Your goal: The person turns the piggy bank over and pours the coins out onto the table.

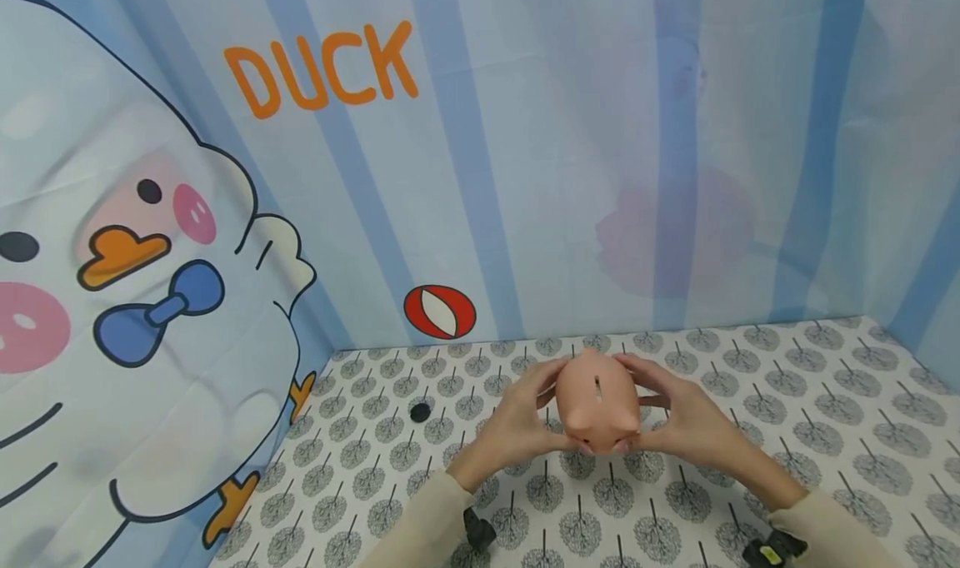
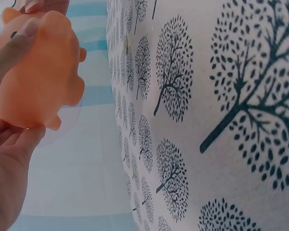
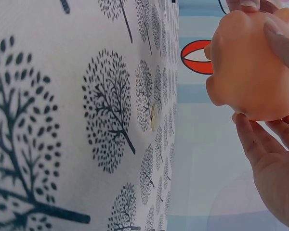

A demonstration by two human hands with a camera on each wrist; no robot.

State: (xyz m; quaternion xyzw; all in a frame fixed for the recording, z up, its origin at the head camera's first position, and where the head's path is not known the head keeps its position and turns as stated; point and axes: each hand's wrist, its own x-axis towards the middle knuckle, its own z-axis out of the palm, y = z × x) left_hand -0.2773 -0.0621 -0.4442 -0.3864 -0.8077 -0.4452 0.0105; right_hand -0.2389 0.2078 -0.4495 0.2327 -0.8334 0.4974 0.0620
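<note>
Presently, one piggy bank (image 1: 597,414), orange-pink, is hovering above the counter (image 1: 360,468), its feet pointing down and a gap showing beneath them in both wrist views. Its ears and eyes are facing the wearer; a narrow coin slot (image 1: 597,389) is running along its back.

Hands, two, bare: both are clamping the piggy bank from opposite sides. Left hand (image 1: 525,422) is gripping its left flank, thumb pressing near the face, fingers spreading toward the rear. Right hand (image 1: 686,422) is mirroring that hold on the other flank.

Sleeves, pale: left sleeve (image 1: 427,518) and right sleeve (image 1: 832,526) are covering the forearms, a dark wrist device (image 1: 478,530) showing at the left cuff, another at the right.

Counter surface: bearing rows of dark printed trees. One black disc (image 1: 420,412) is lying well to the left of the hands. One small yellowish piece (image 3: 154,118) is resting on the counter, its kind too blurred to tell.

Backdrop (image 1: 570,135), blue-striped: displaying a large printed duck (image 1: 210,385), orange lettering (image 1: 345,68) and a red-and-white ball (image 1: 440,311).
</note>
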